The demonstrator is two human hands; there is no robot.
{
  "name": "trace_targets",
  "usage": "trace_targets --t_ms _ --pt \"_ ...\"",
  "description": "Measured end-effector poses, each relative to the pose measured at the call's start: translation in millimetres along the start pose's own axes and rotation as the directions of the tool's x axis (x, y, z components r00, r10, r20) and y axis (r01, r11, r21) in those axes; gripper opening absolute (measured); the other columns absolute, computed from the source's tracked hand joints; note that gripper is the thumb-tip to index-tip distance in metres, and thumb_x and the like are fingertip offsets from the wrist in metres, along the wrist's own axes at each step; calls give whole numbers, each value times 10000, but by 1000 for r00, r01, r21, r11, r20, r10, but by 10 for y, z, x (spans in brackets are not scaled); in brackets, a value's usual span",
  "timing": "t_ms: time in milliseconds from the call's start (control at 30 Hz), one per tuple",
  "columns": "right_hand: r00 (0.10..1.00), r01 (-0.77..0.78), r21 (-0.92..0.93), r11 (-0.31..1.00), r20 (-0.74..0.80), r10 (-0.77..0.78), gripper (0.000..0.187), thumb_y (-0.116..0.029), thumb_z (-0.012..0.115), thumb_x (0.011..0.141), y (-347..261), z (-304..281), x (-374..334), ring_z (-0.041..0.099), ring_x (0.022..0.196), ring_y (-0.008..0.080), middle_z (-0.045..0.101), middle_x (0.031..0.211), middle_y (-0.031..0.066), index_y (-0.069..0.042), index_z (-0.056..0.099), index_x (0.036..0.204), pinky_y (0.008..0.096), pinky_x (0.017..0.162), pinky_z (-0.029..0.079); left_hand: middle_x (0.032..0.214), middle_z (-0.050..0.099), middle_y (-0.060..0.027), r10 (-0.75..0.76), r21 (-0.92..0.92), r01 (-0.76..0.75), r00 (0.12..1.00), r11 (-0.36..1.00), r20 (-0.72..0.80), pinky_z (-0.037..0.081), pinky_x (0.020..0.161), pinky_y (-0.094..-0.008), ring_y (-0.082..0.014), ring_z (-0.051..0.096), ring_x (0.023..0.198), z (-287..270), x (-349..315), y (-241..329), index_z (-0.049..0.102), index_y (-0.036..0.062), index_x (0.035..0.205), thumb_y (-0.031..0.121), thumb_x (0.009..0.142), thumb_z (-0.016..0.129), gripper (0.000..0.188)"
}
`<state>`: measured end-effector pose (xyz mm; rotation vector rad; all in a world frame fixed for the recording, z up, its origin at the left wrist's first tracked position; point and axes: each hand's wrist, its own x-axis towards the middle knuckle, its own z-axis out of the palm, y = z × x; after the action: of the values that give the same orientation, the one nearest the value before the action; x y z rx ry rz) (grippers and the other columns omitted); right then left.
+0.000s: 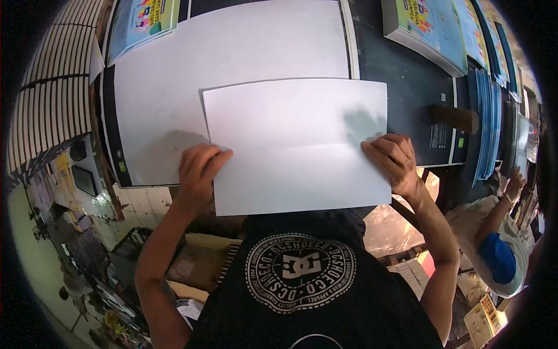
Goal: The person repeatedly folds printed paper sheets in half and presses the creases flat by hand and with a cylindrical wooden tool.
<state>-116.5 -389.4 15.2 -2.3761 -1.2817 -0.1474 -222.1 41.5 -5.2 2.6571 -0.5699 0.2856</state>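
Note:
A white sheet of paper [296, 122] is stretched between my two hands above the front edge of the worktable. A faint crease runs across its middle, and a second edge shows at its upper left, so it may be more than one layer. My left hand [200, 171] grips the left edge, thumb on top and fingers curled beneath. On the opposite edge my right hand [395, 160] pinches the paper the same way, casting a shadow on it. The lower edge of the paper hangs past the table, close to my body.
Under the paper lies a large white board [232, 46] with a dark border. Colourful booklets are stacked at the far left [142, 26] and far right [427, 35]. A brown cylindrical piece [456, 119] lies on the dark surface [407, 110]. Another person [494, 250] is at the right.

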Motion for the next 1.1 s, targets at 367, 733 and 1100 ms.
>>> trace_targets --t_ms 367,733,1100 --pt "967 -253 218 943 16 255 471 -192 808 674 21 -113 158 675 900 257 760 977 102 -3 764 1103 372 832 499 930 654 -70 -129 -170 144 987 975 96 479 858 -398 -272 620 909 -76 245 -140 728 68 918 136 732 783 206" --pt "911 -411 404 817 216 351 377 -254 809 789 147 -191 188 697 941 290 770 1038 131 -17 768 1079 395 900 505 887 649 -4 -279 -191 323 933 927 225 394 883 -397 -218 579 942 -91 348 -148 779 139 892 270 693 837 246" --pt "930 -324 209 923 -112 351 488 -164 785 719 -28 76 -7 662 943 303 732 991 131 7 732 1173 414 861 554 903 626 -44 -253 -130 239 962 962 -103 420 874 -403 -244 587 876 114 108 3 746 75 896 193 710 777 222"
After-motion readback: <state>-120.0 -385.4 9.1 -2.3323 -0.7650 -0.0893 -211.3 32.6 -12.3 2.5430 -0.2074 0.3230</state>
